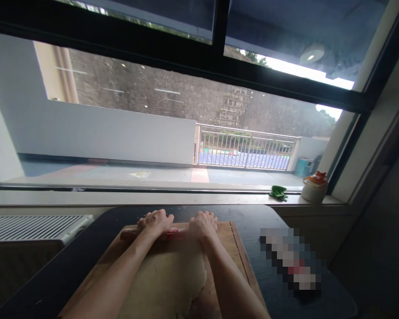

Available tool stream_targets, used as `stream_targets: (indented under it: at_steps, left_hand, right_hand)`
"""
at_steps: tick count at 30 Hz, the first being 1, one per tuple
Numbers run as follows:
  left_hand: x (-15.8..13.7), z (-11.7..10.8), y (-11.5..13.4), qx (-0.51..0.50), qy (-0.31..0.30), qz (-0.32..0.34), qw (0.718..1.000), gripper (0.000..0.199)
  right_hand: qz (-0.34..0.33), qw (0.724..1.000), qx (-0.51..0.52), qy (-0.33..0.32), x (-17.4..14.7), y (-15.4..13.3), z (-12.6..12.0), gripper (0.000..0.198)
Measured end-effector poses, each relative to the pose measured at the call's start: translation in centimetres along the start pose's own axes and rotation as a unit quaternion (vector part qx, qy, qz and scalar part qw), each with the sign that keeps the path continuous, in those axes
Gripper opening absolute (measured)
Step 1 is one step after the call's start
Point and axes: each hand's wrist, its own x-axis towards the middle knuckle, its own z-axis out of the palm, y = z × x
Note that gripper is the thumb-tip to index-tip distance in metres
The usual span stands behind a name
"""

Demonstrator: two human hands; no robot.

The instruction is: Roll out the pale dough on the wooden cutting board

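A wide sheet of rolled-out dough (166, 274) with an uneven right edge lies on a wooden board (241, 248). Across its far part rests a rolling pin (177, 235), red in the middle and brown at its left end. My left hand (155, 221) is closed over the pin left of the red part. Over the pin's right part, my right hand (203, 225) is closed as well; the pin's right end is hidden under it. Both forearms reach forward over the board and cover some of the dough.
The board sits on a dark table (252, 217) with rounded corners. On its right lies a pixelated object (291, 261) that I cannot make out. A white pot (314, 189) and a green leafy item (278, 192) stand on the windowsill (199, 198). A radiator (36, 228) is at left.
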Motion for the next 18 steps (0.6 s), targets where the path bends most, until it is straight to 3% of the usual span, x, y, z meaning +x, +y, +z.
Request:
stream_targets:
  at_steps: [9,18]
  left_hand:
    - [1.7,0.1,0.1,0.005,-0.015,0.024,1.0,0.04]
    - [-0.5,-0.7,0.3,0.011,-0.011,0.009,1.0,0.039]
  right_hand:
    - [0.003,1.0,-0.001,-0.023,1.9,0.4,0.5,0.034]
    - [0.006,1.0,-0.007,-0.016,0.1,0.1,-0.1,0.035]
